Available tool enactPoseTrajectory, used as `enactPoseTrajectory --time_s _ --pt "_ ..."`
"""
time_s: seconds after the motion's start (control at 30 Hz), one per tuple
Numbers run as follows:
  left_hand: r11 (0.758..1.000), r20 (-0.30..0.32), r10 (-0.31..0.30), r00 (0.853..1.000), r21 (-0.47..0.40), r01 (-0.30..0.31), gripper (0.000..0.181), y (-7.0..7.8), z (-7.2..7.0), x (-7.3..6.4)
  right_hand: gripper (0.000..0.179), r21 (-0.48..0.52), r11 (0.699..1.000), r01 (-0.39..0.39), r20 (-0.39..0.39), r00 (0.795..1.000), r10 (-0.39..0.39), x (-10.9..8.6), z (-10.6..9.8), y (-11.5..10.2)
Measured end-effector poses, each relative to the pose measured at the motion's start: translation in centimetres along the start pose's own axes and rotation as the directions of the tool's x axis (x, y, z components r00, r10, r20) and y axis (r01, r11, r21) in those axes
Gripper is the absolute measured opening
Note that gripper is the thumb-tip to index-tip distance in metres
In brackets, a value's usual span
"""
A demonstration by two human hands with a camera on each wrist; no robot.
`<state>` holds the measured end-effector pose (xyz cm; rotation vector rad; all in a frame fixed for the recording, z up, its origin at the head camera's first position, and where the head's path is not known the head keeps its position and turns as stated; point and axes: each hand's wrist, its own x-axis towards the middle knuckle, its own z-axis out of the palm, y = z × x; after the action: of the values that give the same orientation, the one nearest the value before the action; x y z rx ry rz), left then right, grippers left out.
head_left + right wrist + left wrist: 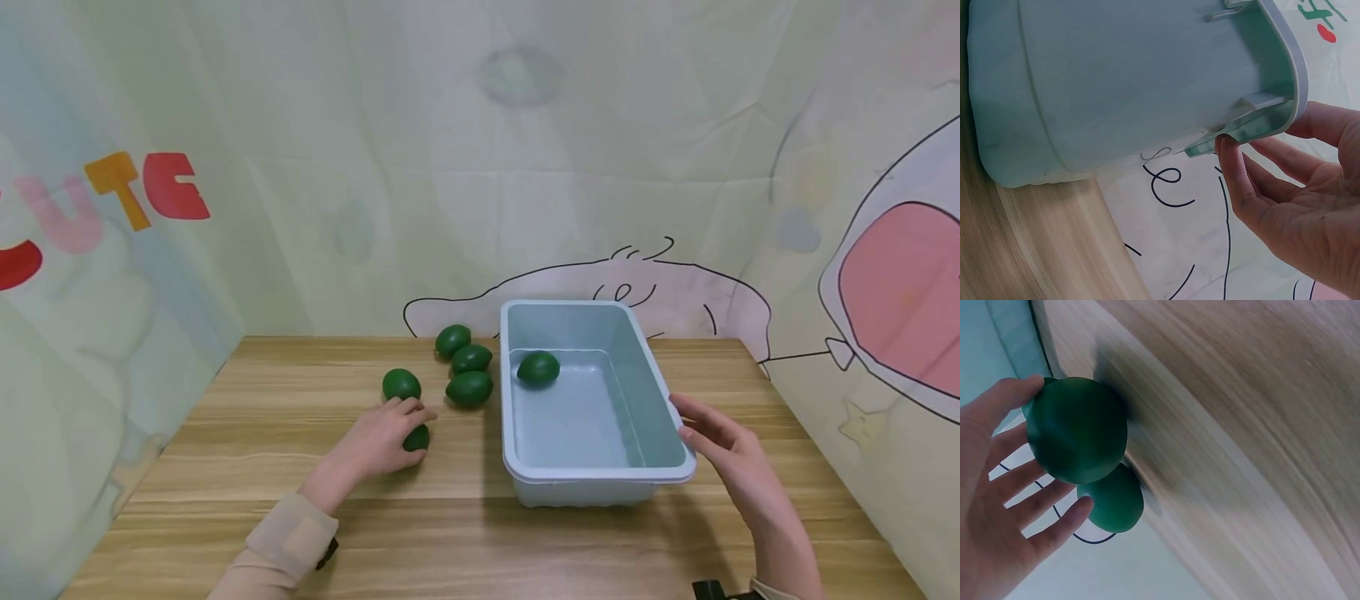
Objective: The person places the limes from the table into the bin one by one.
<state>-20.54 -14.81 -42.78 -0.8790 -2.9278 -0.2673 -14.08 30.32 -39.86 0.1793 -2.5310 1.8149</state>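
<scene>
In the head view my left hand (384, 437) reaches over a green lime (416, 438) on the table, left of the tub. The left wrist view shows the fingers spread beside that lime (1077, 430), thumb tip at its edge. A second lime (401, 384) sits just beyond the fingers, close to the little fingertip in the left wrist view. My right hand (738, 454) holds the right rim of a pale blue plastic tub (597, 477), with thumb and fingers at its edge (1300, 75). Inside the tub, toward its left wall, lies one lime (538, 368).
Three more limes (470, 388) lie in a row along the tub's left side. The wood-grain table (420, 550) ends at a printed cloth backdrop (360, 167), which also hangs at both sides.
</scene>
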Motion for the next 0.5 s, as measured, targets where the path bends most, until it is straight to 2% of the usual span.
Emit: enactPoseTrajectory --time_s 0.5 --pt "0.999 0.060 -0.028 0.998 -0.014 0.029 0.046 -0.54 0.60 -0.30 0.050 -0.012 1.000 -0.002 -0.002 1.000 0.002 0.05 0.06 0.01"
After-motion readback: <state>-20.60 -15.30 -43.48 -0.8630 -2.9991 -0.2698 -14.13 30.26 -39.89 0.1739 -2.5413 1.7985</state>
